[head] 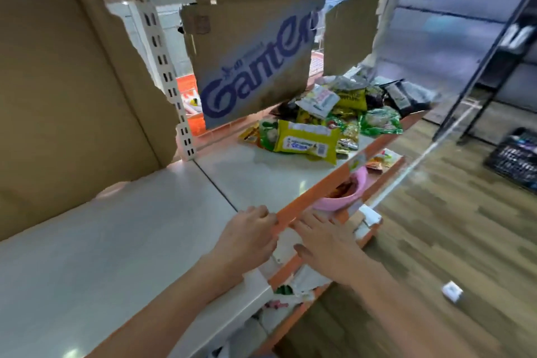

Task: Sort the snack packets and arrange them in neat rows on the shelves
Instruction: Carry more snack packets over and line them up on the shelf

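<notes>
A loose heap of snack packets point(334, 113), mostly yellow, green and black, lies at the far right end of the white shelf point(122, 247). A yellow packet point(306, 141) lies at the front of the heap. My left hand point(247, 238) rests at the shelf's orange front edge point(308, 197) with its fingers curled; it seems to hold nothing. My right hand point(325, 241) hovers just beyond that edge, fingers straight, over the shelf below. More packets point(380, 161) and a pink bowl point(345, 195) sit on the lower shelf.
Torn cardboard panels point(66, 90) stand at the back of the shelf, one printed with blue letters point(255, 67). A slotted white upright point(171, 81) divides the bays. To the right are wooden floor point(450, 227), a dark crate point(514, 157) and a black rack point(494, 61).
</notes>
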A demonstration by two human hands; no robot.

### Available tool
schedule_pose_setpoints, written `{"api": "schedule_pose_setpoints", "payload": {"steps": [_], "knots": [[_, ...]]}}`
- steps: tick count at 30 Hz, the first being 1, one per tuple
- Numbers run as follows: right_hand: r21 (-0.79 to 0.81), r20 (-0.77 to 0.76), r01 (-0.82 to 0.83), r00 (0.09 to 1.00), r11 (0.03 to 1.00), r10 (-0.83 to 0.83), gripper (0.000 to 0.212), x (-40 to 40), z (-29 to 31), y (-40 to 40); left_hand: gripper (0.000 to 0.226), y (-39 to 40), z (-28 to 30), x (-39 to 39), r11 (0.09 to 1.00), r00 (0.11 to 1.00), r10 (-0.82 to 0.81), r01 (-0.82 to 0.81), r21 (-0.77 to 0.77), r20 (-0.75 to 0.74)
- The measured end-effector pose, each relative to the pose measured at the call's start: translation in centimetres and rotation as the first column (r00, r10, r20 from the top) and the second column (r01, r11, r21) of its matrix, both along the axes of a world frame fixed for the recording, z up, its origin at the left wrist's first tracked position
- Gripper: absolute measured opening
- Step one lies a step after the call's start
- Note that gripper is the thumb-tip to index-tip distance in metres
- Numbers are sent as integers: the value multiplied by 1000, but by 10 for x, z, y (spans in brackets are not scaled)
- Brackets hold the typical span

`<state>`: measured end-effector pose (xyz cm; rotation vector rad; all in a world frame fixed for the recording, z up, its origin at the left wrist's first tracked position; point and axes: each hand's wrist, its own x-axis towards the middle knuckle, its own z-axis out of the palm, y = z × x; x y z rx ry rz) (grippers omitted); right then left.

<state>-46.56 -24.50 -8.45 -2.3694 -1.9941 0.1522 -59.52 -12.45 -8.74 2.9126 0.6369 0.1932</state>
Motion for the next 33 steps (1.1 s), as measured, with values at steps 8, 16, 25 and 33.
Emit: {"api": "schedule_pose_setpoints", "payload": {"steps": [8,16,25,33], "knots": [[-95,-44,142,988,985,-147,55,70,-5,-6,30,40,-7,82,994,995,-42,51,-99,86],[-62,-67,193,978,979,-197,46,159,6,48,29,106,-3,162,992,961,51,-17,-129,271],[20,-142,144,980,989,-140,36,209,10,104,79,171,9,228,974,994,104,-107,-201,-25],[65,-188,132,975,989,-118,27,243,4,126,46,162,22,223,983,996,74,-83,-163,-59]]}}
